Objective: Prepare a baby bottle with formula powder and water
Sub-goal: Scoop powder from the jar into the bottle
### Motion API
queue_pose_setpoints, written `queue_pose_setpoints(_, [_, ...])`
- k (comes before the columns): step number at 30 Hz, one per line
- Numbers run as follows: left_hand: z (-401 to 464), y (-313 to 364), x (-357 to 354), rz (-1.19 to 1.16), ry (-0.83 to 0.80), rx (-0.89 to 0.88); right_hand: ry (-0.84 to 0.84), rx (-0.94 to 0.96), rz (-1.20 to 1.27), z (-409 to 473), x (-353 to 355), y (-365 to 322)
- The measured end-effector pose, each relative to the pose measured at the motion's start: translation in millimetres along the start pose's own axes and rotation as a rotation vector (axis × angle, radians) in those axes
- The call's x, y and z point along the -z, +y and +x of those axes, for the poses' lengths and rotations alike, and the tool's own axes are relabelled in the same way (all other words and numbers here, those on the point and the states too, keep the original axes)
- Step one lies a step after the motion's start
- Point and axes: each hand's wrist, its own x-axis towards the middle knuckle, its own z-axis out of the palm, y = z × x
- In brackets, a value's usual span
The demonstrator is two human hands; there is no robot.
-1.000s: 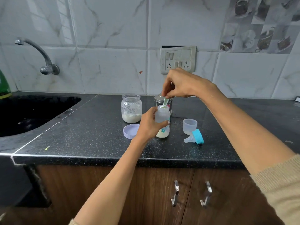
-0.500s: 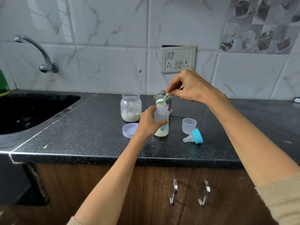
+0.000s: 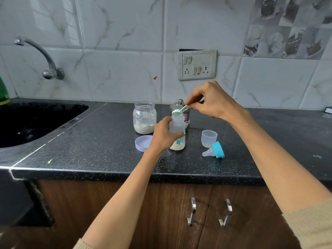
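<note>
Baby bottle (image 3: 177,133) stood upright on the black bench (image 3: 100,146), w/ pale powder at its bottom. Left hand (image 3: 164,134) had its grip wrapped round the bottle's middle. Right hand (image 3: 211,103) pinched the handle of a green scoop (image 3: 179,110), bowl right over the bottle's open mouth. Glass jar (image 3: 144,118) w/ powder sat just left, its lilac lid (image 3: 142,143) flat in front. Steel tin (image 3: 179,108) stood behind the bottle. Clear cap (image 3: 209,138) and teat w/ blue ring (image 3: 214,150) lay to the right.

tap (image 3: 38,56) over black sink (image 3: 53,112) | wall switchboard (image 3: 197,64) | cabinet handles (image 3: 192,214)
</note>
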Motion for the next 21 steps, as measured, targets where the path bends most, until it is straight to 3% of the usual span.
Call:
queue_pose_setpoints(15, [-0.4,-0.3,-0.6,-0.005,0.018,0.0,0.023,-0.005,0.021,-1.3,-5.0,2.1])
queue_pose_setpoints(21, [-1.2,-0.7,-1.7,-0.037,-0.012,0.027,0.023,-0.093,0.057,4.9,6.1,8.3])
